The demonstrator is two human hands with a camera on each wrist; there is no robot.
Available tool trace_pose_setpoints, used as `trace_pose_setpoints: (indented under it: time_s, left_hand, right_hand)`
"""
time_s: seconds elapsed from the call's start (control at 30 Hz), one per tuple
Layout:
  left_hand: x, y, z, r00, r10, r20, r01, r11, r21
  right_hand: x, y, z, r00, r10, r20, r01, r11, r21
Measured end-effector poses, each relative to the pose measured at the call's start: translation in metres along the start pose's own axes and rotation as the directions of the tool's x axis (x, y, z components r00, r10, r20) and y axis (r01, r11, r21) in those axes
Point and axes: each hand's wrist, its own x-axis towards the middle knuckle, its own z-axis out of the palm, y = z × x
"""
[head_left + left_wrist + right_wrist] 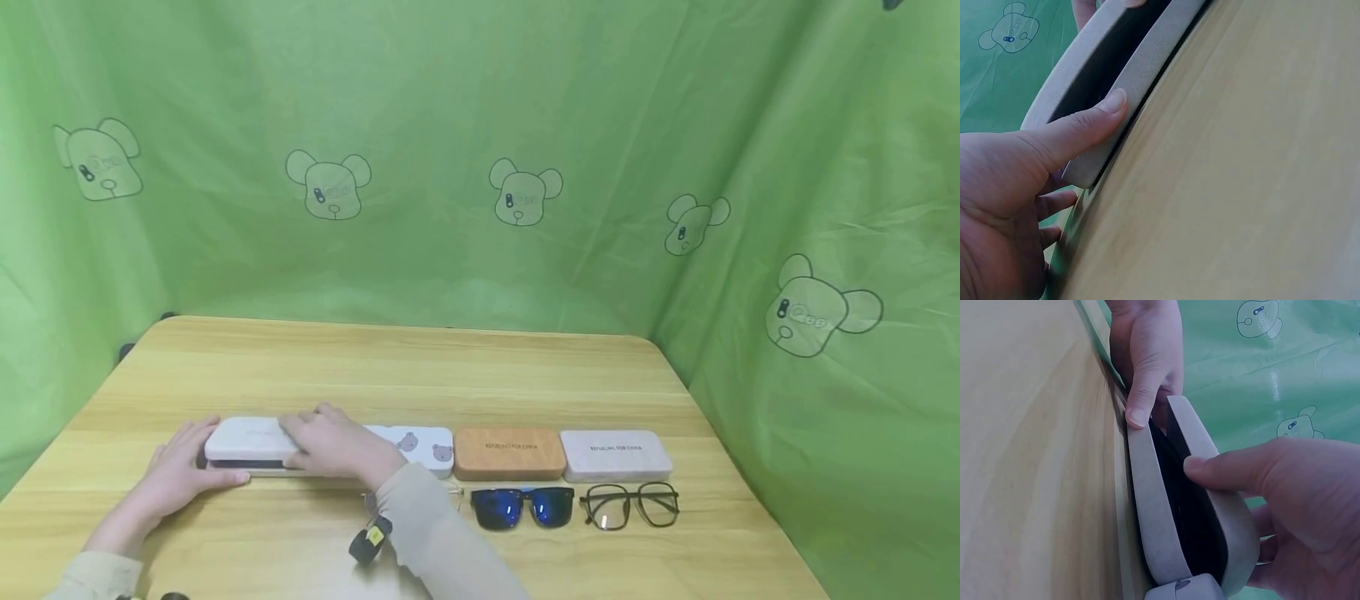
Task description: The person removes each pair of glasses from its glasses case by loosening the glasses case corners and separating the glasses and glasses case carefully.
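Observation:
A pale grey glasses case (251,442) lies at the left end of a row of cases. Its lid is partly raised, and a dark interior shows in both wrist views. My left hand (176,475) grips the case's left end, with the thumb (1088,125) pressed on the front of the base. On the lid (1200,440), my right hand (333,446) holds the front edge with its thumb, fingers behind. What lies inside the case is too dark to tell.
Right of it stand a white bear-print case (420,446), an orange case (510,454) and a whitish case (617,456). In front lie thin-framed glasses (456,497), partly hidden by my right arm, blue-lensed sunglasses (522,508) and black-framed glasses (630,507). Green curtains (450,275) surround the wooden table (420,367).

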Motion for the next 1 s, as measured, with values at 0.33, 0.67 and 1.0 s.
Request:
trace_pose_setpoints:
  time_s: [0.33,0.67,1.0]
  left_hand:
    - [0.000,0.002,-0.001,1.000,0.008,-0.012,-0.008,1.000,0.011]
    - [0.000,0.003,0.000,0.999,0.018,-0.026,-0.018,0.999,0.029]
    - [0.000,0.002,-0.001,0.999,0.019,-0.035,-0.018,0.999,0.029]
  right_hand:
    - [0.000,0.008,0.001,0.999,-0.034,0.011,0.033,0.997,0.074]
    - [0.003,0.016,0.000,0.997,-0.082,-0.004,0.082,0.989,0.120]
    - [0.005,0.020,0.001,0.996,-0.094,0.002,0.092,0.980,0.176]
